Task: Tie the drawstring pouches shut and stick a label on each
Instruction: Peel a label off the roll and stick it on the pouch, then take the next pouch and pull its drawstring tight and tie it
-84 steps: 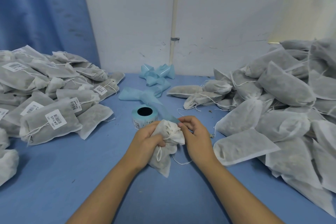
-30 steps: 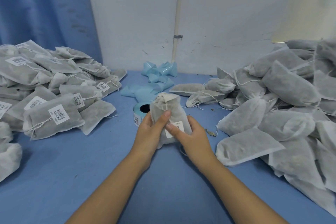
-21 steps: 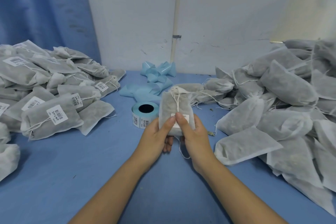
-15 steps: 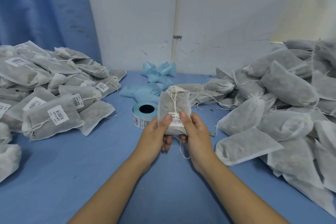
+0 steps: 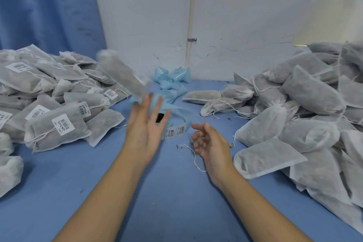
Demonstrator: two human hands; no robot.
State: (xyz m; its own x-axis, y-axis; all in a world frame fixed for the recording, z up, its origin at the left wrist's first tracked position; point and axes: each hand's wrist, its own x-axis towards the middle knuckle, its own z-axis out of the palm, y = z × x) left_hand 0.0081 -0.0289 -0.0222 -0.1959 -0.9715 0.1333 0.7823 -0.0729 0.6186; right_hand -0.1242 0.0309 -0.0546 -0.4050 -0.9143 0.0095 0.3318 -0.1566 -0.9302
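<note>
Airborne pouch (image 5: 121, 74): 1, showing as a blur in the air just above my left fingertips and touching neither hand. I am judging it bound for the labelled pile.
Left hand (image 5: 146, 129): I am holding it raised with the fingers spread straight, gripping nothing.
Right hand (image 5: 211, 143): I am hovering it low over the table (image 5: 172, 192), fingers loosely curled round nothing.
Labelled pile (image 5: 57, 124): lying on my left, barcodes showing.
Unlabelled pile (image 5: 284, 129): lying on my right.
Nearest pouch (image 5: 265, 160): lying flat just beside my right hand.
Label roll (image 5: 174, 129): sitting behind my left hand, partly hidden.
Handling: I am judging each pouch light and soft, thin fabric over loose fill that shifts under the fingers. It seems neither fragile nor slippery.
Hold: I am favouring a pinch at the neck with the 2 cord ends, and a palm under the flat belly for labelling.
Risk: I am expecting the thin cord to slip.
</note>
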